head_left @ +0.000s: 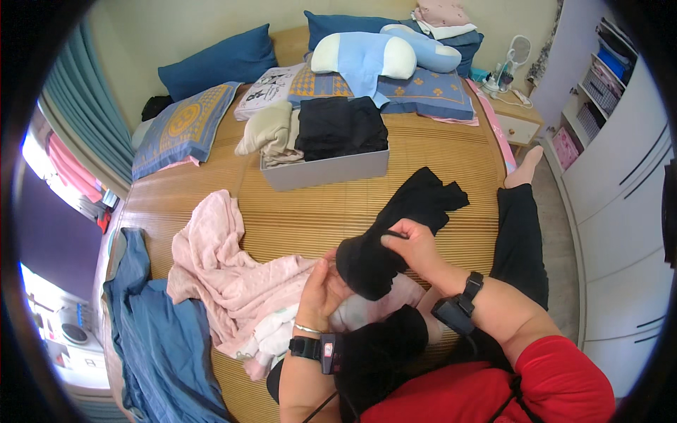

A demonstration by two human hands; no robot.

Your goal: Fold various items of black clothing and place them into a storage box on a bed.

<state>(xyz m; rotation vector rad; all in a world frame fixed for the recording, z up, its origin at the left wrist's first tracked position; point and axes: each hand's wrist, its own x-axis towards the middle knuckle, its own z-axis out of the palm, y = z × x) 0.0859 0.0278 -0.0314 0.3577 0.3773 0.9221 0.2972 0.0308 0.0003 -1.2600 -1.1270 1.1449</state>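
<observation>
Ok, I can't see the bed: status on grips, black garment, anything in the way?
Right grip pinching black garment; left grip at its left end, partly hidden. Garment rumpled. Pink cloth bunched beside left grip, not over the garment.

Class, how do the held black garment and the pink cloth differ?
Colour: the black garment is dark, the pink cloth pale. Hold: the right hand pinches the black garment; the pink cloth lies rumpled on the slatted mat. Spread: the pink cloth covers more area than the black garment. Both are soft fabric.
</observation>
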